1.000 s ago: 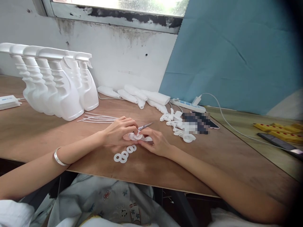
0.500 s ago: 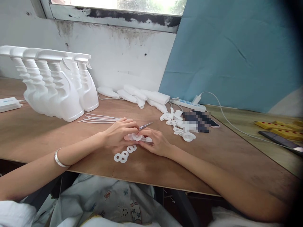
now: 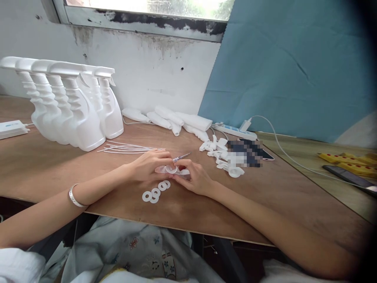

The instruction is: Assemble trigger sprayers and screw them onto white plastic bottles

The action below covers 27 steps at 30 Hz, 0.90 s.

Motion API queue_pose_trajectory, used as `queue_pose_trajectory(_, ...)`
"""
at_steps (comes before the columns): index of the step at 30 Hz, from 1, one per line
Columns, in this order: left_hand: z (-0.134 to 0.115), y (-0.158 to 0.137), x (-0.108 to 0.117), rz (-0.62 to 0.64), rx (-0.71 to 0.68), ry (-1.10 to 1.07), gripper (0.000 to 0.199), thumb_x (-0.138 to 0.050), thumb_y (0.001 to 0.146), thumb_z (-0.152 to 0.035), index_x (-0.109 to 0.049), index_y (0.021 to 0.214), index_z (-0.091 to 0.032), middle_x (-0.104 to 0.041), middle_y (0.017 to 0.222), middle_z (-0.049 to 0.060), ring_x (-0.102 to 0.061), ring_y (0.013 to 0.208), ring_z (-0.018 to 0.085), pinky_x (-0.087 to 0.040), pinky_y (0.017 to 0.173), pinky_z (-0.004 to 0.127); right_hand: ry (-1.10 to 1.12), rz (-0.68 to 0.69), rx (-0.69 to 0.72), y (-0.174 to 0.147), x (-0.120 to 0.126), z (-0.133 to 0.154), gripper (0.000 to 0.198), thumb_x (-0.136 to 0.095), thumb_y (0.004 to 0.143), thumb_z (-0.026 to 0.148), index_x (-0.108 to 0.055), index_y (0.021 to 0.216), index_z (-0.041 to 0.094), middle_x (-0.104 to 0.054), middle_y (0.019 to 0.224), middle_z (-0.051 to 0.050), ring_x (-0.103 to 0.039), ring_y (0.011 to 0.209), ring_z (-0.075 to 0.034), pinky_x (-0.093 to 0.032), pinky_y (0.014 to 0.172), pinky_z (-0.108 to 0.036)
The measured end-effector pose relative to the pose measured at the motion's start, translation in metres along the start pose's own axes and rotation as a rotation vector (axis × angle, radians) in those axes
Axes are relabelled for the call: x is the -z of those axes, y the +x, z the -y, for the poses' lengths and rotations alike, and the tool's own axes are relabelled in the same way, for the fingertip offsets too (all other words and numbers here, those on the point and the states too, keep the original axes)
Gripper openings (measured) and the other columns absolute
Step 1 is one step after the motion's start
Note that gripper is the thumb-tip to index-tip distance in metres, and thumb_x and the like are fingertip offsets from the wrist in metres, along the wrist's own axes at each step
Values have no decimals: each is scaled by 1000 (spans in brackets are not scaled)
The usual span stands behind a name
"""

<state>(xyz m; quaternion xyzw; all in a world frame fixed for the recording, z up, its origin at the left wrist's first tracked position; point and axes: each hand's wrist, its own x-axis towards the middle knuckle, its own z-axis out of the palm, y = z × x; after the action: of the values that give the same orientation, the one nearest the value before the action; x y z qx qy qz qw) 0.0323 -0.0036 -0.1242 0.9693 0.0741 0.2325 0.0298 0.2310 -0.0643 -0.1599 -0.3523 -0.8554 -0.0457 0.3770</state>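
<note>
Close together over the table's front half, my left hand (image 3: pixel 151 165) and my right hand (image 3: pixel 196 179) both have their fingers closed on one white plastic sprayer head part (image 3: pixel 171 169). A round, disc-like piece of it faces up between the fingertips, and its ends are partly covered by the hands. Just behind the fingertips is a thin, pointed metal tool (image 3: pixel 182 157); its near end is hidden, and I cannot tell whether a finger touches it. Several flat white ring washers (image 3: pixel 155 192) lie on the table in front of my left hand, some overlapping.
White spray bottles (image 3: pixel 88 122) stand in a group at the left. Thin white tubes (image 3: pixel 126 148) lie behind my left hand. Empty white bottles (image 3: pixel 194 121) lie along the wall. More sprayer heads (image 3: pixel 219 151) sit right of my right hand, near a power strip (image 3: pixel 235 131) and its cable.
The fingertips of my right hand have shifted very slightly on the sprayer head part. Both hands stay in almost the same place, and the whole view has moved a little.
</note>
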Motion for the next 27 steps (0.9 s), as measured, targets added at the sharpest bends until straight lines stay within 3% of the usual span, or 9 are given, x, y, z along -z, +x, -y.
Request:
queue_pose_trajectory(6,1,0,-1,-7,19,-59,22,-48,84,-36,-55,92,-17,-58,90,5,-52,81,16,-36,74,27,6,28,-45,0,0,0,34,-55,81,31,-39,110,22,-62,90,-4,-62,73,-16,-49,64,-28)
queue_pose_trajectory(12,2,-2,1,-8,16,28,22,-46,85,-34,-56,99,-21,-56,95,5,-53,82,15,-36,76,28,25,29,-87,1,0,0,37,-54,82,32,-37,112,22,-63,89,-4,-62,77,-17,-49,67,-29)
queue_pose_trajectory(19,0,-3,-1,-10,-30,107,19,-43,87,-33,-57,93,-22,-55,98,6,-53,84,16,-35,77,30,16,26,-77,2,1,1,36,-54,82,32,-37,111,21,-64,89,-5,-62,76,-17,-50,66,-30)
queue_pose_trajectory(23,1,-2,6,-17,-59,101,26,-43,87,-34,-52,108,-22,-55,105,7,-54,89,16,-36,79,29,3,33,-88,2,1,2,37,-54,81,31,-36,112,20,-63,89,-6,-63,75,-17,-51,66,-30)
queue_pose_trajectory(25,8,-1,14,-46,-5,112,32,-43,87,-34,-46,115,-19,-55,108,8,-53,93,17,-36,80,29,0,34,-101,1,1,2,37,-54,81,31,-36,112,20,-63,90,-6,-63,77,-18,-51,67,-31)
queue_pose_trajectory(27,20,-4,23,-50,132,207,29,-41,87,-34,-47,110,-17,-58,105,8,-54,93,18,-36,78,30,2,42,-97,1,1,1,36,-53,82,30,-36,112,21,-62,96,-7,-63,81,-18,-51,68,-31)
